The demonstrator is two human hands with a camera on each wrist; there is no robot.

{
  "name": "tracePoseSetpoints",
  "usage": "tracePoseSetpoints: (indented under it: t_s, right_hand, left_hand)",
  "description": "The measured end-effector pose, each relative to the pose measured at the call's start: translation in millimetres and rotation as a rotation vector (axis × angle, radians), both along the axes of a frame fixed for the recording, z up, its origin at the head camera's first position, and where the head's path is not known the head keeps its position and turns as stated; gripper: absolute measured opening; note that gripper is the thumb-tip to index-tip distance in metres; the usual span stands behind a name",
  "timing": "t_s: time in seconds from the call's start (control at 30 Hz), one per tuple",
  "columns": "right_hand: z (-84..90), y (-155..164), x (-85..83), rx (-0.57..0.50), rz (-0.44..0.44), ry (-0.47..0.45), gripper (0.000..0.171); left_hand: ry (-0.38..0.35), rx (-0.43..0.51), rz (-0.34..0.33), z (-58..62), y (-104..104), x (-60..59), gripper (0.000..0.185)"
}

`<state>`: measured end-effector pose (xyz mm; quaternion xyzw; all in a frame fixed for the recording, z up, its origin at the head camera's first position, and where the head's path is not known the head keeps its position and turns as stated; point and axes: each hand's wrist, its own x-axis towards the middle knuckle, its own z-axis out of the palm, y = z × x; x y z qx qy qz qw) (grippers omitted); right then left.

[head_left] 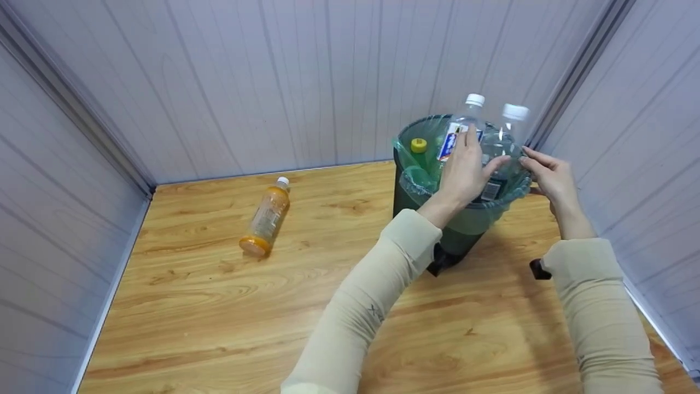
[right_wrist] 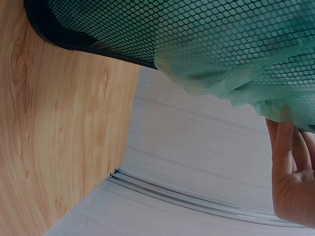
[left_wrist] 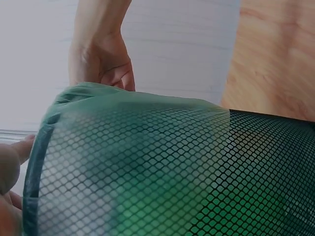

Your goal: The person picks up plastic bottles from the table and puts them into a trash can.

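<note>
A dark mesh wastebasket (head_left: 462, 241) lined with a green bin liner (head_left: 418, 178) stands on the wooden floor. Two clear bottles with white caps rise out of it: a labelled bottle (head_left: 467, 117) and, to its right, a slightly blurred bottle (head_left: 511, 134). Over the opening, my left hand (head_left: 462, 172) has straight fingers overlapping the labelled bottle, its thumb spread toward the other. At the right rim my right hand (head_left: 552, 178) pinches the liner's edge, thumb and forefinger right beside the blurred bottle. The right wrist view shows its fingers (right_wrist: 283, 147) up against the liner's folded edge.
A yellow-capped green bottle (head_left: 419, 150) is inside the basket at left. An orange bottle (head_left: 266, 219) with a white cap lies on the wooden surface (head_left: 208, 306) to the left. White panel walls (head_left: 273, 82) enclose the back and sides. A small black object (head_left: 540, 269) is beside the right sleeve.
</note>
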<state>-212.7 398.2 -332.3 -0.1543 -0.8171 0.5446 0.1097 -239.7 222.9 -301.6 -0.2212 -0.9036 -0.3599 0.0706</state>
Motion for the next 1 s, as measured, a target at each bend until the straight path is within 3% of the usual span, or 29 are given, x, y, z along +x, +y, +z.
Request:
tracePoseSetpoints:
  t_s: [0.27, 0.63, 0.83, 1.0]
  right_hand:
    - [-1.1, 0, -2.5, 0.000, -0.012, 0.007, 0.054]
    - [-2.8, 0, -2.4, -0.017, -0.013, 0.057, 0.052]
    - [-4.5, -1, -2.8, -0.016, -0.007, 0.077, 0.052]
    - [-4.2, -1, -3.3, 0.002, -0.011, 0.067, 0.052]
  left_hand:
    - [0.071, 0.015, -0.029, 0.4, -16, -3.7, 0.047]
    - [0.088, 0.150, -0.025, 2.0, -48, -8.8, 0.043]
    - [0.159, 0.227, -0.028, 5.3, -73, -12.9, 0.041]
    - [0.213, 0.276, 0.015, 6.5, -100, -20.2, 0.037]
